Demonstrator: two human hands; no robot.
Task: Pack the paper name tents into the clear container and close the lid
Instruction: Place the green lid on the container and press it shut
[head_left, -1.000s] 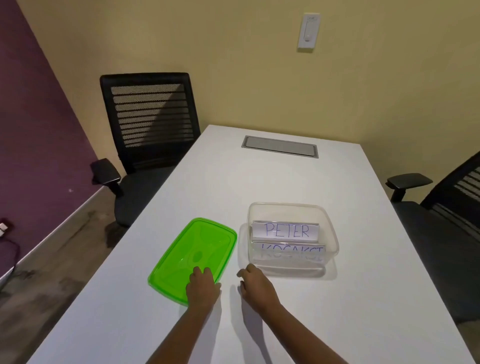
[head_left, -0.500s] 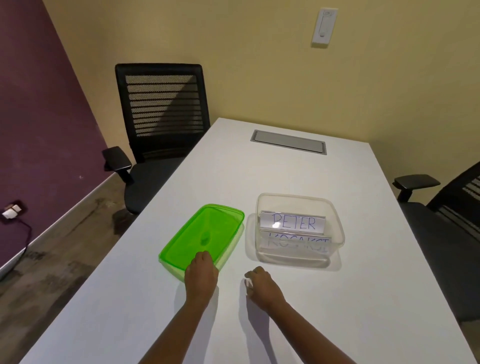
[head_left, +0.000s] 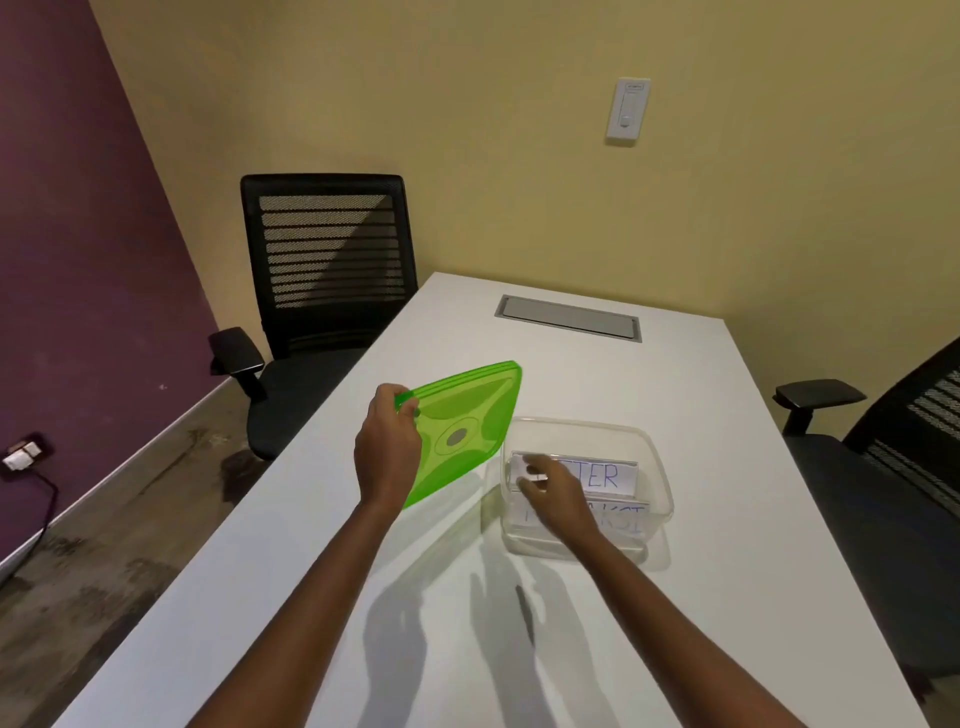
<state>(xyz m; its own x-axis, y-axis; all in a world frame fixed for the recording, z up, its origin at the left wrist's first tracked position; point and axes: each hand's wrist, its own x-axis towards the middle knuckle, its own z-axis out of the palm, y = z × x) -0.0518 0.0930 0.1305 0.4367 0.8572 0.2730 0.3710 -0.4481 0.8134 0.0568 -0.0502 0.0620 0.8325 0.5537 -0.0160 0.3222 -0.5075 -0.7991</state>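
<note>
The clear container (head_left: 655, 470) stands open on the white table (head_left: 727, 597). Two white paper name tents sit inside it: the far name tent (head_left: 608, 475) with blue letters, and a near name tent (head_left: 626, 517) blurred by the container wall. My left hand (head_left: 387, 449) grips the left edge of the green lid (head_left: 467, 431), which is lifted off the table and tilted, just left of the container. My right hand (head_left: 553, 493) hovers over the container's left front part with fingers apart, covering part of the far tent.
A black mesh chair (head_left: 327, 291) stands at the table's left side and another black chair (head_left: 893, 467) at the right. A grey cable hatch (head_left: 569, 317) is set in the table's far end. A wall switch (head_left: 627, 109) is above.
My left hand took hold of the green lid and lifted it off the table, tilting it toward the container. My right hand moved from the table up over the container.
</note>
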